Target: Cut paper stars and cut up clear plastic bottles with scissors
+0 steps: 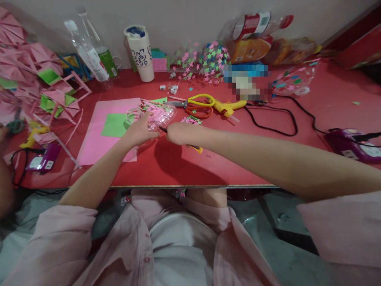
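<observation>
My left hand (141, 129) is wrapped around a clear plastic bottle piece (165, 115) with pink and green paper stars on it. In my closed right hand (180, 133) is a utility knife (196, 149); its yellow end sticks out below the fist. The dark front of the knife points at the bottle's near side, and I cannot tell whether it has pierced the plastic. Under the left hand lie a pink sheet (98, 135) and a smaller green sheet (113, 125). Beyond my right hand are scissors (202, 104) with yellow and orange handles.
A yellow glue gun (229, 108) trails a black cord. At the back stand a white tumbler (141, 55), bottles (92, 59) and star-covered plastic pieces (214, 59). Purple power strips (354, 145) sit right and left. Pink paper shapes (35, 75) pile up left, near another person's arm (4, 174).
</observation>
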A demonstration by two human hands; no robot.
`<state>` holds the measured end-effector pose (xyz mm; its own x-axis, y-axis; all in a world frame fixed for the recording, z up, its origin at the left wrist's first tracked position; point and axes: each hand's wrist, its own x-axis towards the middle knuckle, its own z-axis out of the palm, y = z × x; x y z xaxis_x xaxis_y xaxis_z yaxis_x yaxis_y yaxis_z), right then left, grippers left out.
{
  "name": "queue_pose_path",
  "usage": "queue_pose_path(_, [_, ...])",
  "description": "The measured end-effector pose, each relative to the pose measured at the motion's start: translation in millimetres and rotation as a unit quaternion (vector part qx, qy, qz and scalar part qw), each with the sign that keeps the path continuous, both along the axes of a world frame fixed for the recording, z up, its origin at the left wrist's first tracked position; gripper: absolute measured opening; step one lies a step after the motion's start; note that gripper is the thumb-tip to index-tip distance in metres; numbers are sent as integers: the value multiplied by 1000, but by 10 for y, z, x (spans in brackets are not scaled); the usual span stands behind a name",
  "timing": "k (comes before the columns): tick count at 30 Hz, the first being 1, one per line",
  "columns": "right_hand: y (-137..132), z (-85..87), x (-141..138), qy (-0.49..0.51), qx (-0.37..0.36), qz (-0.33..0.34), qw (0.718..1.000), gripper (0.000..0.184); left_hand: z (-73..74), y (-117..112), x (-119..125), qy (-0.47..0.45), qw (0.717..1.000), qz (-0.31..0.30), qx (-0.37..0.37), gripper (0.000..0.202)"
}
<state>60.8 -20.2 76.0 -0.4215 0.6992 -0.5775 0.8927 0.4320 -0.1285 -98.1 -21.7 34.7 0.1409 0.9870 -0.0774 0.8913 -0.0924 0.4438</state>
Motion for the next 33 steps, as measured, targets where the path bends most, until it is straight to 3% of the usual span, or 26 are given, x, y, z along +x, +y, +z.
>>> queue_pose_path(4, [-10,-276,83,32,56,7,998,33,-15,8,-5,-27,999,2,-21,75])
queue_pose_path(7, [-34,-388,148,51,90,6,995,38,-45,13,-22,-28,999,-5,25,73])
queue_pose_path(13, [-75,-334,219,67,139,10,988,36,-54,-11,-84,-55,997,32,33,72])
queue_pose_path(16, [-94,-251,263,75,178,24,981,35,-70,-41,-91,-87,995,34,25,59])
queue_pose_path(20, [-87,-200,310,61,162,50,984,33,-75,-72,-69,-87,996,15,4,57])
queue_pose_path(25, [-86,-324,354,72,212,78,972,36,-38,-73,-90,-84,995,29,-38,82])
queue_pose_path(33, [-12,-452,392,79,187,56,978,37,-34,-39,-134,-118,989,37,-76,85])
